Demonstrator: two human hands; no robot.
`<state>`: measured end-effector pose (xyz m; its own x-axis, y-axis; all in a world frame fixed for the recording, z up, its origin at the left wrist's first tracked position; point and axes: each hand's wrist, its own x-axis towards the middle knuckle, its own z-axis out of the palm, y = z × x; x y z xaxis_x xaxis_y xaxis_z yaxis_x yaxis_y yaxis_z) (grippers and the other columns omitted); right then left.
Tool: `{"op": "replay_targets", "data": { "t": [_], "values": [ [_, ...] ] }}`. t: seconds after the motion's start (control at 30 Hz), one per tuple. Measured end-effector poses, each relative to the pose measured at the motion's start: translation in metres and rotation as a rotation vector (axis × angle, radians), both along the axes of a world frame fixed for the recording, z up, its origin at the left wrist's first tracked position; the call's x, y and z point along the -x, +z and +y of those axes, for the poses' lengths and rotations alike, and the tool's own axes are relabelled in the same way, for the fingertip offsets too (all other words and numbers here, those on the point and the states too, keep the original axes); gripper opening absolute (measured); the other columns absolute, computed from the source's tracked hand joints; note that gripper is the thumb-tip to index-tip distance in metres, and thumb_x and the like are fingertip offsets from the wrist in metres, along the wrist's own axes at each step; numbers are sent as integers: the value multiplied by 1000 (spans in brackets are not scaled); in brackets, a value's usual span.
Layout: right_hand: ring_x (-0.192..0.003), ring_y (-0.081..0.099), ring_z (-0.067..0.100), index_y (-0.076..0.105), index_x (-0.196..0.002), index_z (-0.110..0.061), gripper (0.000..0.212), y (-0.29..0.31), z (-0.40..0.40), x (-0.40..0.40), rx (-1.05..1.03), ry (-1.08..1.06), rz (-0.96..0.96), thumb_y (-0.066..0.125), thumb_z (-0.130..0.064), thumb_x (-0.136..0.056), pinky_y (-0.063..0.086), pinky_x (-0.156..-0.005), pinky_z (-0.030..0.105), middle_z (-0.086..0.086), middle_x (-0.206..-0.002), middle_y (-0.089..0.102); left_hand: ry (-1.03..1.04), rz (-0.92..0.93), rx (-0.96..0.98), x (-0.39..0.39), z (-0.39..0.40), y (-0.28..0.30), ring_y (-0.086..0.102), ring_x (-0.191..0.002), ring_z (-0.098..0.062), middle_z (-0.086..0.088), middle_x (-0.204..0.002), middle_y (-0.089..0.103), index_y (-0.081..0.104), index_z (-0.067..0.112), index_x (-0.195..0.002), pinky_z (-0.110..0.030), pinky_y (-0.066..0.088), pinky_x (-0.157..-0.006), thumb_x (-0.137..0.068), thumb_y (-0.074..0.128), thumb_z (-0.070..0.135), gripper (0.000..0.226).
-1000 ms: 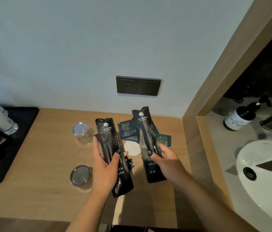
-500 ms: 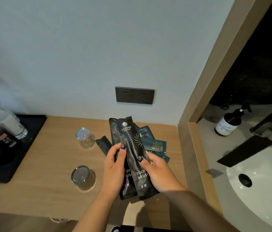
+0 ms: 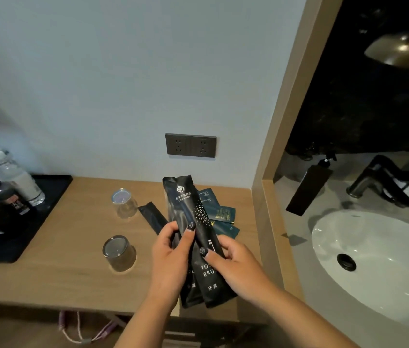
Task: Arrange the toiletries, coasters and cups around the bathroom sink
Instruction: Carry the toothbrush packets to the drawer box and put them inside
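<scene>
Two black toothbrush packets (image 3: 193, 212) are stacked together above the wooden counter (image 3: 67, 237). My left hand (image 3: 173, 257) grips them from the left with the thumb on top. My right hand (image 3: 238, 262) pinches them from the right. Behind them lie several dark teal sachets (image 3: 223, 213) and a slim black packet (image 3: 151, 214). Two glass cups stand upside down on the counter, one far (image 3: 123, 203), one near (image 3: 119, 253). No coaster is visible.
A black tray (image 3: 47, 197) with water bottles (image 3: 22, 182) and dark bottles sits at the left. A wooden partition (image 3: 268, 197) separates the counter from the white sink (image 3: 379, 262), its dark faucet (image 3: 384, 182) and a pump bottle (image 3: 309, 189). A wall socket (image 3: 190, 145) is above.
The two packets, held apart one in each hand a second ago, have been brought together into one stack held by both hands. The camera has tilted up and right.
</scene>
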<state>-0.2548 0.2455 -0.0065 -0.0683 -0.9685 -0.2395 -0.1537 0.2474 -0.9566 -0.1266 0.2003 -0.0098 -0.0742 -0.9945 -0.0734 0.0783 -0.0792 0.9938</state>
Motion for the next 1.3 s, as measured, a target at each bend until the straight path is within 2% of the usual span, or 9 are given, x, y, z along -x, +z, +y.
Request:
{"op": "replay_targets", "data": {
  "t": [0.1, 0.3, 0.5, 0.6, 0.77, 0.97, 1.13, 1.2, 1.3],
  "values": [
    [-90, 71, 11, 60, -104, -25, 22, 7, 15, -12, 43, -59, 16, 67, -15, -86, 58, -84, 40, 2, -99, 72, -27, -1, 49, -7, 6, 9, 68, -76, -13, -6, -88, 71, 66, 13, -91, -18, 52, -61, -91, 59, 9, 8],
    [-87, 72, 12, 57, -105, -20, 25, 14, 41, -51, 103, -300, -6, 68, -10, -84, 59, -80, 38, 1, -97, 73, -158, -1, 97, -34, 17, 22, 68, -87, -21, -3, -92, 71, 66, 18, -92, -28, 53, -70, -91, 60, 12, 9],
    [-82, 70, 31, 62, -96, -14, 13, 28, 91, -86, 207, -650, -65, 62, -5, -86, 54, -80, 54, 8, -89, 73, -293, 127, 8, -68, 50, 38, 71, -75, -6, -2, -109, 62, 57, 18, -114, -16, 53, -54, -91, 58, 2, 28],
    [-85, 66, 43, 63, -97, -16, 13, 34, 129, -95, 212, -783, -53, 64, -8, -86, 52, -77, 57, 9, -88, 73, -405, 136, -21, -74, 74, 38, 72, -74, -9, -1, -110, 59, 55, 21, -118, -21, 55, -53, -89, 58, -2, 37],
    [-79, 71, 25, 63, -98, -13, 13, 38, 189, -113, 201, -893, -63, 64, -7, -86, 57, -73, 38, 9, -87, 74, -595, 135, -87, -66, 119, 32, 69, -82, -2, 3, -109, 64, 59, 25, -112, -19, 54, -62, -93, 55, 8, 26],
    [-84, 65, 43, 67, -89, -21, 15, 27, 248, -115, 153, -895, -25, 68, -19, -74, 52, -77, 49, 23, -89, 68, -922, 129, -214, -48, 179, 31, 72, -85, -22, -10, -96, 74, 64, 14, -108, -25, 52, -68, -91, 57, 7, 19],
    [-87, 69, 21, 69, -94, -22, 19, 28, 312, -96, 118, -967, 75, 65, -8, -84, 54, -84, 39, 1, -88, 74, -893, 61, -140, -16, 233, 30, 71, -87, -25, -13, -101, 71, 61, 15, -105, -33, 55, -73, -89, 61, 3, 20],
    [-88, 69, 13, 68, -96, -23, 18, 31, 344, -84, 110, -1005, 87, 64, -9, -85, 55, -87, 36, -3, -90, 74, -887, 78, -124, 2, 263, 34, 71, -91, -25, -11, -106, 71, 57, 19, -114, -39, 57, -80, -90, 60, 4, 29],
    [-88, 69, 10, 67, -99, -19, 20, 36, 395, -66, 122, -1062, 81, 61, -4, -87, 55, -82, 28, -2, -92, 74, -874, 139, -134, 26, 311, 43, 71, -92, -20, -3, -114, 66, 43, 30, -133, -31, 59, -71, -90, 60, 4, 53]
  ]
}}
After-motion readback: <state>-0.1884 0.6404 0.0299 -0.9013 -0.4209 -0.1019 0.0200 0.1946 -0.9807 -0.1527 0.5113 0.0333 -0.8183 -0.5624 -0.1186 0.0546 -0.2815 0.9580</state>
